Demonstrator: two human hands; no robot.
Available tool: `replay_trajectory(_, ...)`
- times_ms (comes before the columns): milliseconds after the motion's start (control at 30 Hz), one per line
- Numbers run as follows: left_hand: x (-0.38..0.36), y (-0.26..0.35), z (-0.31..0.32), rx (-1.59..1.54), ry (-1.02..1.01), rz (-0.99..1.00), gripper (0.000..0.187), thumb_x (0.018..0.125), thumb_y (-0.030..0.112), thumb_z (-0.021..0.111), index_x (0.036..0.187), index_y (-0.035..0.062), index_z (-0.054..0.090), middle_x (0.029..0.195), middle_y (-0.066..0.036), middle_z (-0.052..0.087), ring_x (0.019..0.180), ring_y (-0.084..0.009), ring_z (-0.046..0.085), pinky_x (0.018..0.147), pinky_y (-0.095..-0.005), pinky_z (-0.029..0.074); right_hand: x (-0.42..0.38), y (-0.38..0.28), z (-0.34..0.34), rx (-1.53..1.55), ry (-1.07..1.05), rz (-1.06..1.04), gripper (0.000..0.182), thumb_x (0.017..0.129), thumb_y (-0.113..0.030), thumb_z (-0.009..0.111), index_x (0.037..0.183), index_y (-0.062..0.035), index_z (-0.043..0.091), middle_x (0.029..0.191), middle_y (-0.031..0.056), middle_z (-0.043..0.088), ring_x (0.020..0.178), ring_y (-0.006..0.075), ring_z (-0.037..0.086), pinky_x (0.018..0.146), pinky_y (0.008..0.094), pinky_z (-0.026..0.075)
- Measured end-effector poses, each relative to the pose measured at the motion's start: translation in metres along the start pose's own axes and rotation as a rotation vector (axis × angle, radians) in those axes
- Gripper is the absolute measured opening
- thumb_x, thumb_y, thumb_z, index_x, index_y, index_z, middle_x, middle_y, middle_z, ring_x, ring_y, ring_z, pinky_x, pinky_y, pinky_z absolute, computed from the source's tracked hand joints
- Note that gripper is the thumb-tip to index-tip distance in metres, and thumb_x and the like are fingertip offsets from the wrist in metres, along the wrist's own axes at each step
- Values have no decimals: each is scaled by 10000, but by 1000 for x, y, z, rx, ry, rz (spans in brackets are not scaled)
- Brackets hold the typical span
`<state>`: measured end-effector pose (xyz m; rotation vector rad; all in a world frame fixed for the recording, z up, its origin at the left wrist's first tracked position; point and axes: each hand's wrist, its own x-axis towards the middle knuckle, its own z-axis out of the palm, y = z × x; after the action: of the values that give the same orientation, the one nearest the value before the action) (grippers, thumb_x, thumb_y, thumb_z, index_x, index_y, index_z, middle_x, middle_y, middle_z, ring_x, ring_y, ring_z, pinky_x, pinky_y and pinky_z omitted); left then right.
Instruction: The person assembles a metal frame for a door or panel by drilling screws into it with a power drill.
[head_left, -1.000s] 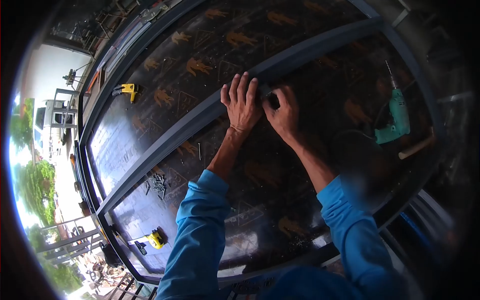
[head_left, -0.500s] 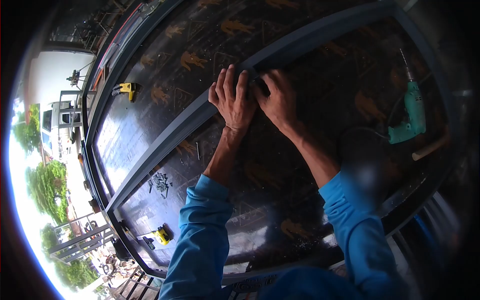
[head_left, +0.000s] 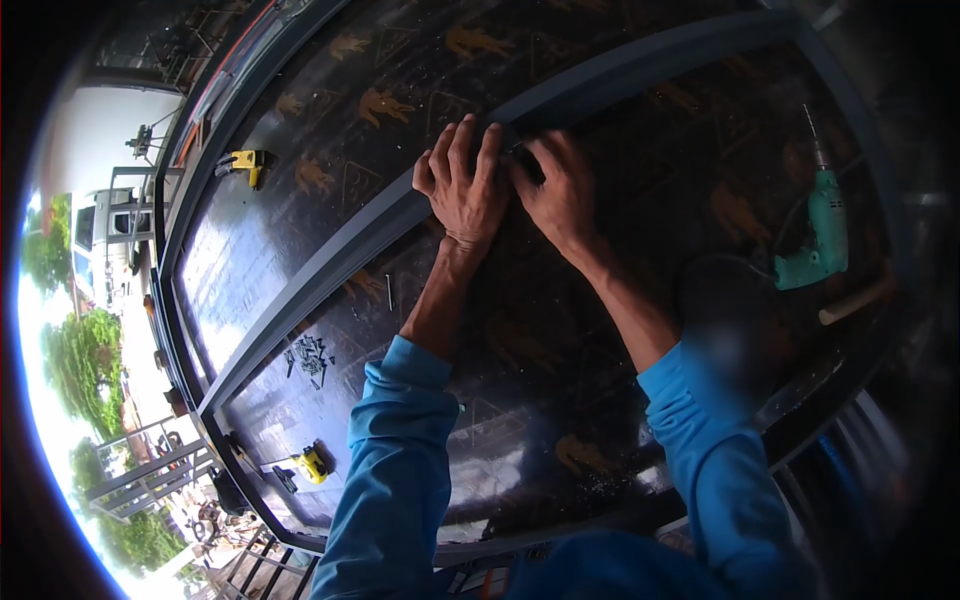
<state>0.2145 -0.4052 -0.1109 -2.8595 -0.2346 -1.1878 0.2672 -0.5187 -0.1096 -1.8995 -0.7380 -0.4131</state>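
Note:
A long grey metal bar [head_left: 320,262] crosses the dark board [head_left: 480,400] diagonally. My left hand [head_left: 465,190] rests on the bar near its middle, fingers spread over the metal. Close to its right, my right hand [head_left: 558,190] is at the bar with its thumb and fingers bent toward each other. Whatever may be between those fingertips is too dark and small to make out. A long screw or bolt [head_left: 390,292] lies on the board left of my left forearm, and a pile of screws [head_left: 310,358] lies farther left.
A green drill [head_left: 826,225] with a long bit lies at the right, beside a wooden handle [head_left: 855,303]. A yellow and black tool [head_left: 247,165] is at the upper left, and a yellow tape measure [head_left: 312,464] at the lower left. A grey frame edge [head_left: 850,110] surrounds the board.
The view has shifted slightly, so the bar, screws and tools at the left appear a little farther left. Both hands keep nearly the same pose at the bar.

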Motion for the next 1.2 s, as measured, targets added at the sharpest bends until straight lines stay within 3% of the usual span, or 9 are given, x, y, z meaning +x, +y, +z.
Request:
replay_trajectory(233,1,1,0,6,16,9,534,664,95,654,1164,249,546,1250,-21,523,1131,-215,488,948,-410,268,0,-2,-1,2,11,-3,221,752,-79,685,947,-22,598,944,106,580,885,279,593,748,367,501)
replay_trajectory(633,-1,-2,2,77,-27,35,547,671,154,687,1193,225,543,1280,-13,508,1176,-220,467,974,-431,232,-3,-4,-4,69,0,43,273,756,-87,694,999,-17,592,949,119,572,918,297,589,761,366,498)
replay_trajectory(733,-1,1,-4,-8,-71,-9,594,668,234,728,1225,233,521,1298,-19,491,1187,-228,454,977,-440,230,-12,-12,-39,122,-37,169,292,786,-132,704,1036,-20,601,1001,123,582,951,290,587,784,358,490)
replay_trajectory(833,-3,-1,0,10,-50,10,638,669,312,751,1252,242,500,1310,-25,477,1193,-239,444,983,-446,224,-12,-10,-144,-91,38,174,318,808,-175,712,1072,-27,613,1084,126,584,982,274,562,834,374,452)
replay_trajectory(900,-6,-1,-1,-2,-60,-11,636,678,315,752,1255,251,494,1308,-26,476,1191,-240,445,985,-448,223,-15,0,-223,-486,219,285,367,816,-219,706,1125,-47,604,1157,154,550,1082,300,462,894,422,411)
replay_trajectory(933,-4,-1,0,-10,-72,-8,634,686,319,753,1259,260,488,1306,-27,476,1190,-242,445,986,-451,223,-24,21,-262,-701,295,391,531,789,-341,721,1191,-35,559,1157,176,537,1120,307,433,906,442,395)
replay_trajectory(1000,-5,1,-2,-12,-81,-24,633,681,312,756,1254,265,490,1305,-28,476,1189,-245,446,985,-452,225,-69,100,-333,-940,248,667,676,741,-448,740,1228,-31,523,1139,174,543,1054,298,495,849,420,443)
replay_trajectory(1067,-4,0,-3,0,-90,-25,633,677,305,759,1250,269,492,1304,-28,476,1189,-248,446,984,-452,228,-72,98,-353,59,281,1390,723,708,-465,767,1236,-42,511,1169,175,534,959,294,557,781,373,486)
replay_trajectory(1200,-3,1,-4,-34,-95,-37,649,669,286,767,1251,271,480,1314,-36,464,1181,-261,443,972,-458,239,-72,117,-353,185,270,1418,683,712,-442,774,1220,-60,523,1145,153,545,898,273,592,724,329,505)
